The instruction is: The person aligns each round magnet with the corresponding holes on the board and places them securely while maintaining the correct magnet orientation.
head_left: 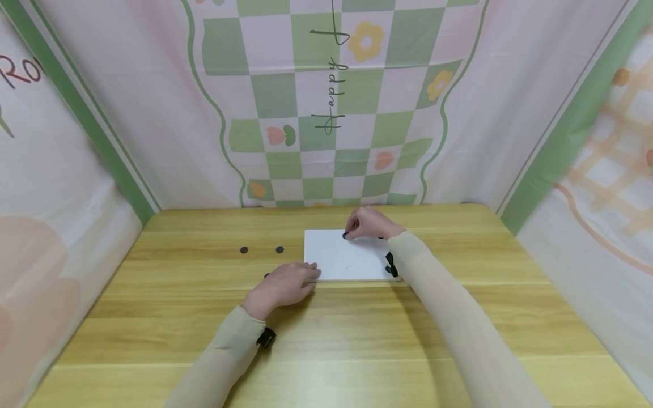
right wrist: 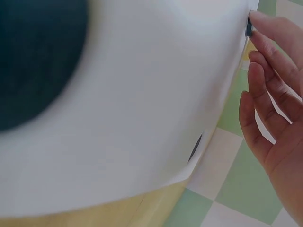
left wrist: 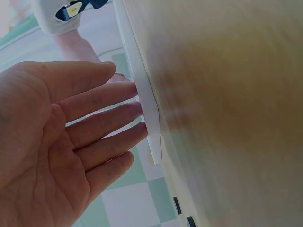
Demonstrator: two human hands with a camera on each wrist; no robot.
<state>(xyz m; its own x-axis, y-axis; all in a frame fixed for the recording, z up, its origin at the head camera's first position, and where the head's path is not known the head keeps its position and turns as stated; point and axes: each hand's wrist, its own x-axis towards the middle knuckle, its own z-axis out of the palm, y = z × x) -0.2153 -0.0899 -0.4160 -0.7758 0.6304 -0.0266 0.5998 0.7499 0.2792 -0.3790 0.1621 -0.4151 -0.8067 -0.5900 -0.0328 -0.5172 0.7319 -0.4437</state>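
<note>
- Head view: the right hand pinches a small black disc between thumb and forefinger, at about the middle of the white board's far edge.
- Right wrist view: that disc sits between the fingertips at the board's edge, the other fingers loosely bent and clear of the surface.
- The left hand lies at the board's near left corner, palm down; its fingers are straight and slightly apart (the left wrist view shows some fingertips touching the board's side).
- A corner disc lies on the board close to its far right corner; another, the near disc, is at the near right corner, partly covered by the black strap on the right sleeve.
- Two loose discs lie on the wooden table, off the board's left edge; a third, the half-hidden disc, shows just beside the left hand.
- Beyond the table's far edge hangs a green-and-white checked curtain.
</note>
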